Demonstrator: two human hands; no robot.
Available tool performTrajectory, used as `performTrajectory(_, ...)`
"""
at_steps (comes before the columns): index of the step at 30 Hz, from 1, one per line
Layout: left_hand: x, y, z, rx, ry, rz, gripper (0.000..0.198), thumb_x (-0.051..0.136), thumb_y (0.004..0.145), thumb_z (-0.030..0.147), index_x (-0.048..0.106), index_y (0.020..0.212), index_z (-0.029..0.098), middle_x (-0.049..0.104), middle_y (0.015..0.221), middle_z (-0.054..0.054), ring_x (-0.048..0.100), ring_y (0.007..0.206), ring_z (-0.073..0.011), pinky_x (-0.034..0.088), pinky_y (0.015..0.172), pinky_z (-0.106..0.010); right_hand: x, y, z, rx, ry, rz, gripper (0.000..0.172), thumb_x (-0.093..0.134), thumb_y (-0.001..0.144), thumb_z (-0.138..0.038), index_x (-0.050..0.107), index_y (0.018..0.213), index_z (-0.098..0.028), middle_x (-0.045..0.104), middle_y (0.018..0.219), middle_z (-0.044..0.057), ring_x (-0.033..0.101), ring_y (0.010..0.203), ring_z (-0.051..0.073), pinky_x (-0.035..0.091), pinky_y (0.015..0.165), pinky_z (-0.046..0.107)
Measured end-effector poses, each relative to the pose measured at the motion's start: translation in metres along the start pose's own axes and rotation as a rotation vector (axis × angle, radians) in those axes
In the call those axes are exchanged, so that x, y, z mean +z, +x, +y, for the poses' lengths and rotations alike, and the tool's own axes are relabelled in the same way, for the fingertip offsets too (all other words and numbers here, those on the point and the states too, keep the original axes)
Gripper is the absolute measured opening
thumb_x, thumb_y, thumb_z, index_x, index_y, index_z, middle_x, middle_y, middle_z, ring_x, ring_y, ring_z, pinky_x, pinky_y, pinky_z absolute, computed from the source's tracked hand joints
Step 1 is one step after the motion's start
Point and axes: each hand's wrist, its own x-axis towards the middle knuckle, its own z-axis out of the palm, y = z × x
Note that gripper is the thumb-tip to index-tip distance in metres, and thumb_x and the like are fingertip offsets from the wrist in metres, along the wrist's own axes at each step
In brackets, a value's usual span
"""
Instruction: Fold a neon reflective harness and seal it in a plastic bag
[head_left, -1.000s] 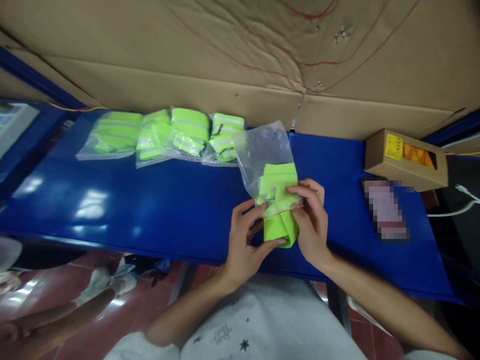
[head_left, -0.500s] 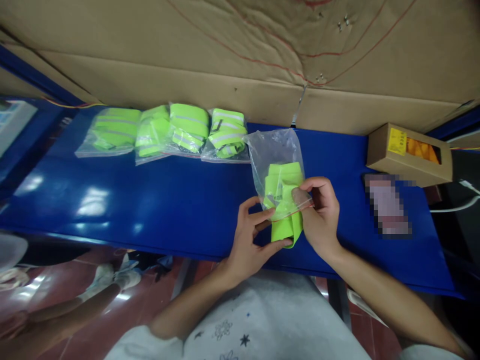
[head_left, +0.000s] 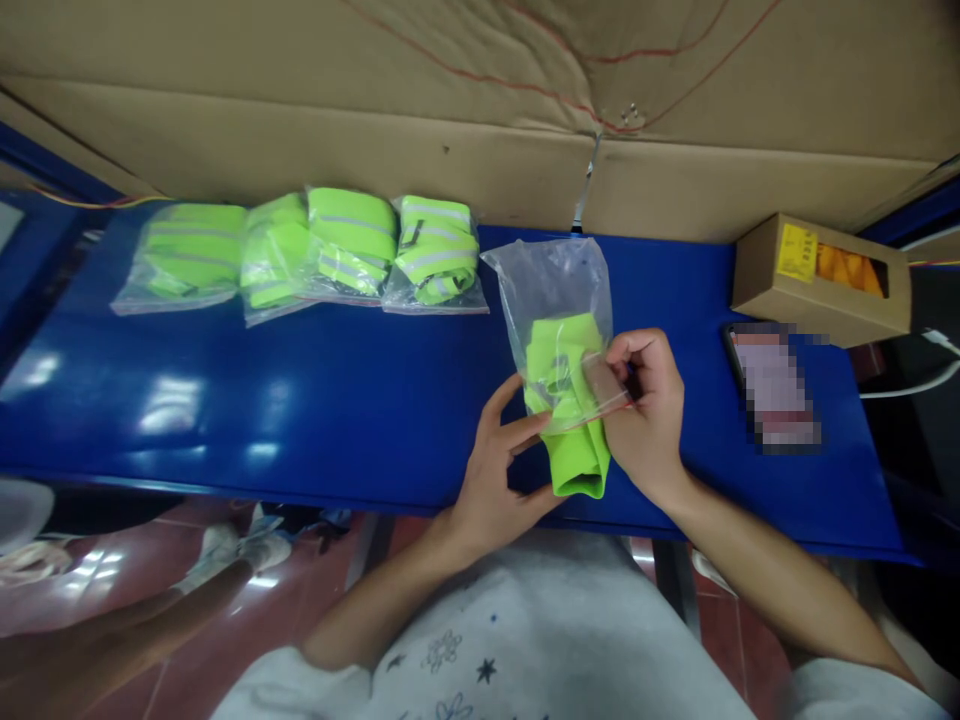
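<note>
A folded neon-yellow reflective vest (head_left: 579,458) lies partly inside a clear zip bag (head_left: 551,275) on the blue table in front of me. Its near end sticks out of the bag's red-edged mouth. My left hand (head_left: 495,475) grips the vest's left side, fingers at the bag's mouth and the thumb partly hidden at the vest's lower end. On the other side, my right hand (head_left: 649,420) pinches the right edge of the bag's mouth, pulling the film outward. To the left, several bagged neon-yellow vests (head_left: 352,235) lie in a row.
A cardboard box (head_left: 795,285) with orange contents stands at the back right, with a phone (head_left: 776,385) before it. Brown cardboard (head_left: 337,130) lines the back of the blue table (head_left: 337,400). Another person's legs (head_left: 142,630) show at lower left.
My right hand has drawn the bag's edge slightly outward. The left thumb has slid from the front of the vest's open end to its lower left side. The camera view has shifted slightly.
</note>
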Motion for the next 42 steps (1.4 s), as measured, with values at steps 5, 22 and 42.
performTrajectory(5,-0.001,0.002,0.008,0.012,0.019,0.072,0.078,0.089,0.078,0.022,0.051,0.144,0.035,0.027,0.167,-0.012,0.063,0.134,-0.028,0.066,0.099,-0.042,0.0,-0.003,-0.003,0.01,0.012,-0.066,0.012,0.063,0.096,-0.022,0.052,0.092,-0.024,0.05,0.082,-0.004,0.05,0.074,0.011,0.044,0.068,0.026)
performTrajectory(22,0.004,0.005,0.007,-0.242,0.06,0.131,0.075,0.095,0.07,0.029,0.049,0.13,0.029,0.039,0.162,-0.013,0.068,0.124,-0.0239,0.064,0.091,-0.034,-0.004,-0.009,0.011,-0.327,-0.476,-0.212,0.016,0.06,0.092,-0.01,0.052,0.089,-0.024,0.056,0.074,-0.003,0.052,0.066,0.012,0.038,0.061,0.028)
performTrajectory(42,-0.006,0.012,0.011,-0.218,-0.152,0.174,0.072,0.094,0.073,0.039,0.047,0.127,0.029,0.041,0.159,-0.012,0.07,0.116,-0.0204,0.065,0.092,-0.034,-0.023,-0.004,0.004,-0.208,-0.215,-0.423,0.032,0.068,0.095,-0.024,0.06,0.126,-0.028,0.058,0.119,0.007,0.059,0.116,0.024,0.051,0.099,0.044)
